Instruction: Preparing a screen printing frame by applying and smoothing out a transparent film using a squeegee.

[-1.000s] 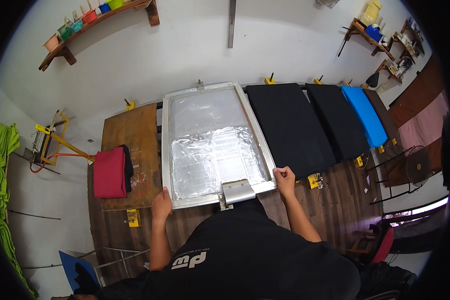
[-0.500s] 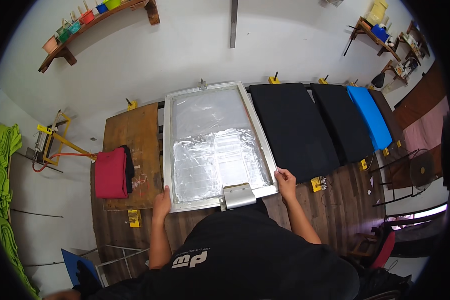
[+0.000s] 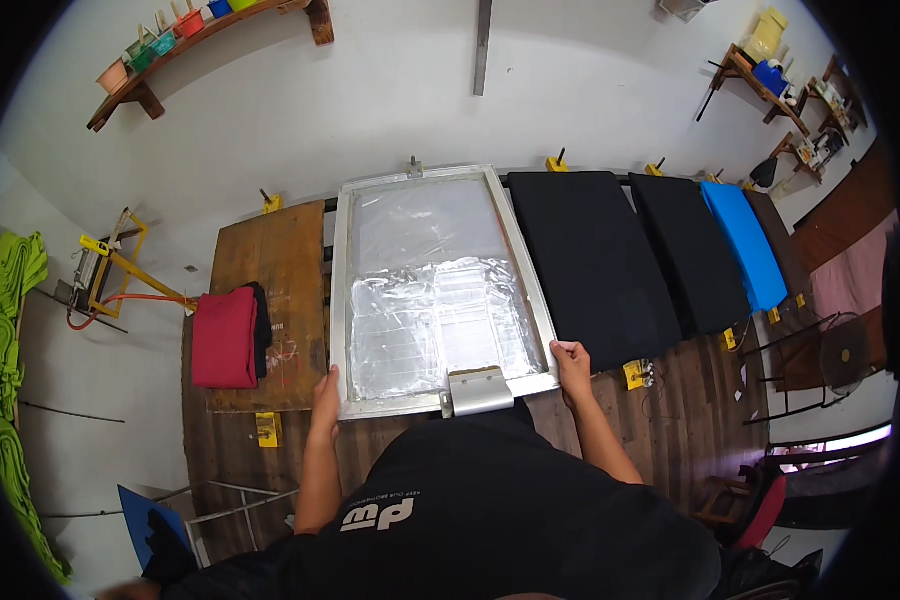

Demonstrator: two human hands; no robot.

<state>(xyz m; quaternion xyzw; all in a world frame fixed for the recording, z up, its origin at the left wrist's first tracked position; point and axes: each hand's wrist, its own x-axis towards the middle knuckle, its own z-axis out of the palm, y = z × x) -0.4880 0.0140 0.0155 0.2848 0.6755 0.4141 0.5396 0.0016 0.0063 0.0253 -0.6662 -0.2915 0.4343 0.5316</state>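
Observation:
A silk-screen printing frame point(image 3: 547, 345) with a pale metal rim lies in front of me, over a printing board. Its mesh has a shiny, silvery-white patchy lower half and a greyer upper half. My left hand point(image 3: 325, 405) is closed on the near left corner of the rim, thumb along the side. On the near right corner, my right hand point(image 3: 572, 372) grips the rim with the thumb on top; its other fingers are partly hidden underneath. Between them, a metal bracket point(image 3: 480, 391) sits at the near edge, close to my body.
Left of the frame is a brown wooden board point(image 3: 245, 240) bearing folded red cloth point(image 3: 224, 340). To the right stand boards with black covers point(image 3: 595, 260) and a blue one point(image 3: 745, 245). Yellow clamps point(image 3: 268, 430) jut from the board ends. A wall shelf point(image 3: 135, 92) holds coloured tubs.
The view has shifted slightly, so the boards and wall appear a little farther right. Both hands keep their hold on the frame's near corners.

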